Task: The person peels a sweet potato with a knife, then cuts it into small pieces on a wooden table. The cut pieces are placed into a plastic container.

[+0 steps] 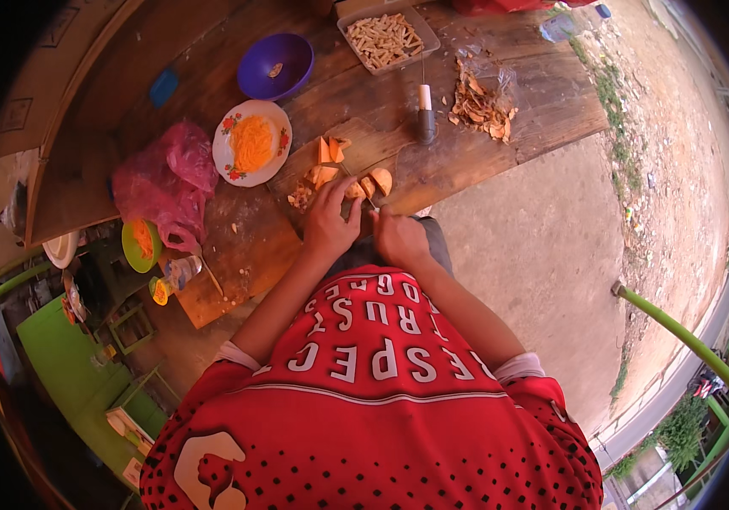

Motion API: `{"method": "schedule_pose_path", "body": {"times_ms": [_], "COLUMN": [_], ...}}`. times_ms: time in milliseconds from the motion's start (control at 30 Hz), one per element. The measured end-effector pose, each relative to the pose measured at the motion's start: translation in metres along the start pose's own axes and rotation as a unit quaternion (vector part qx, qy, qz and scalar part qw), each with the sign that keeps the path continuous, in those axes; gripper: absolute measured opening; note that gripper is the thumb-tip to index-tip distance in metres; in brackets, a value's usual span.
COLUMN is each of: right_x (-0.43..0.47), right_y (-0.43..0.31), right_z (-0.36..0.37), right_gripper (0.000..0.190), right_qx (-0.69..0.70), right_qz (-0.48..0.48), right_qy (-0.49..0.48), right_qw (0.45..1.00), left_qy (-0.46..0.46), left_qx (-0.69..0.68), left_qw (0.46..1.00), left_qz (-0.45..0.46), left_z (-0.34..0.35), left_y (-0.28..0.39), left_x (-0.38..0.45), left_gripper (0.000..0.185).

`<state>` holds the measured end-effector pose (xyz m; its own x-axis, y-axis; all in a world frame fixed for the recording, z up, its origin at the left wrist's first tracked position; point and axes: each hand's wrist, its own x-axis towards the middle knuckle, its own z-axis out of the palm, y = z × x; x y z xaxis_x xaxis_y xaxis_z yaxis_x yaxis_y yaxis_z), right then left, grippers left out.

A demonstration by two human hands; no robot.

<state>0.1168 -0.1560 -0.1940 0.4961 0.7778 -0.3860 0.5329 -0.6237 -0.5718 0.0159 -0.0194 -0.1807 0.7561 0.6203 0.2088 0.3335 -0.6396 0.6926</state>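
My right hand [401, 238] is closed on the handle of a knife [371, 203], whose thin blade points up and left over a wooden cutting board [364, 141]. Fingers of my left hand [332, 220] rest on a piece of orange-fleshed root vegetable [355, 190] beside the blade. Two more cut pieces [380, 182] lie just right of it. Further pieces [322, 174] and some upright orange wedges [330, 150] lie beyond my left fingers. Small scraps [300, 197] are heaped left of that hand.
A floral plate [221, 156] of orange shreds, a purple bowl [269, 83] and a pink plastic bag [167, 178] stand left. Further back are a plastic tub [431, 41] of pale sticks, a grey-and-white handled tool [426, 121] and a peelings heap [482, 105]. The table's edge [498, 176] runs right.
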Motion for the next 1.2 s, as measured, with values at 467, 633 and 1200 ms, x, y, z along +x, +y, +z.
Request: {"method": "schedule_pose_path", "body": {"times_ms": [467, 633, 1200], "right_x": [-0.021, -0.025, -0.039], "right_y": [0.012, 0.015, 0.026], "right_z": [-0.016, -0.015, -0.021], "right_gripper": [0.036, 0.036, 0.033], "right_qx": [-0.009, -0.007, 0.008], "right_qz": [-0.023, -0.019, -0.029], "right_qy": [0.054, 0.041, 0.033], "right_qw": [0.998, 0.999, 0.999], "left_qy": [-0.015, -0.040, -0.056], "left_qx": [-0.111, -0.037, 0.113], "left_qw": [0.993, 0.997, 0.990], "left_qz": [-0.045, 0.054, -0.070], "left_z": [-0.020, -0.025, -0.026], "left_y": [-0.005, -0.004, -0.018], "left_x": [-0.009, -0.007, -0.014], "left_gripper": [0.029, 0.028, 0.036]}}
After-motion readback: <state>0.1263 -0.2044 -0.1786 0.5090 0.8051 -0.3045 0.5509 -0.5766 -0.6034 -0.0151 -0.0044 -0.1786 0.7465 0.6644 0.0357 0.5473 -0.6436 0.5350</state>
